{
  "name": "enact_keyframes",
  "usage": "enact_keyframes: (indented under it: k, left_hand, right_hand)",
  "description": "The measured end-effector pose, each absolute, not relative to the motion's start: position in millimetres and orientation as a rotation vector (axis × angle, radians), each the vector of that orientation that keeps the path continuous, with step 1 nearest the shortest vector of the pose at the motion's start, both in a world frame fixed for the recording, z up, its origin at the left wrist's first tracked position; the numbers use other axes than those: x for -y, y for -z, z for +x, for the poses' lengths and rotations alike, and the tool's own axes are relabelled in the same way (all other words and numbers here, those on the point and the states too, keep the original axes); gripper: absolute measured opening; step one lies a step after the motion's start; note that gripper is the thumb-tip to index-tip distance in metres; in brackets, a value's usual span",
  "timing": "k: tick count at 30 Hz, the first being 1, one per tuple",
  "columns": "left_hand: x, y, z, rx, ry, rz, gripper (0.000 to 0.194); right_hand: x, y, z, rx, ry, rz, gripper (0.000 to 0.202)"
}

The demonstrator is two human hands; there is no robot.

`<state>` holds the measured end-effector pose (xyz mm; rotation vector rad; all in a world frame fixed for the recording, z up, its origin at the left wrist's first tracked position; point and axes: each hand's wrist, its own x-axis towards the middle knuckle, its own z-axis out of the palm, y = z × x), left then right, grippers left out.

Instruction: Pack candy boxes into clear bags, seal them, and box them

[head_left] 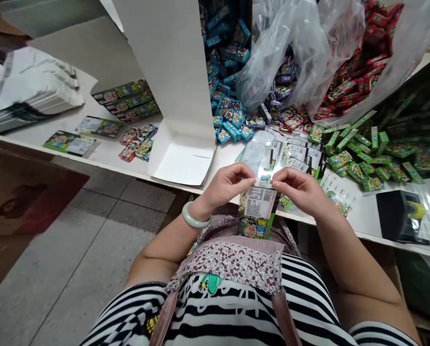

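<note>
A flat printed packet in clear plastic hangs at the table's front edge, in front of my apron. My left hand, with a pale bangle at the wrist, pinches its upper left side between thumb and forefinger. On the upper right side, my right hand pinches it the same way. The clear plastic part of the packet rises between and above my fingertips. Behind my hands, more printed packets lie overlapping on the table.
Blue boxes are heaped behind my hands, red boxes in a plastic bag, green boxes at right. A tape dispenser stands front right. Left are a white carton, small colourful packs and stacked paper.
</note>
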<state>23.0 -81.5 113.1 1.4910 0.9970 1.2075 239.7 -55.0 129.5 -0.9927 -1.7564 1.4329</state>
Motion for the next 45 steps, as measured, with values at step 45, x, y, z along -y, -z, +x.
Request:
enact_keyframes:
  k: [45]
  left_hand:
    - [58.4, -82.8, 40.1, -1.243, -1.23, 1.475, 0.013]
  right_hand:
    - [-9.6, -10.4, 435.5, 1.816, -0.408, -2.187, 0.034]
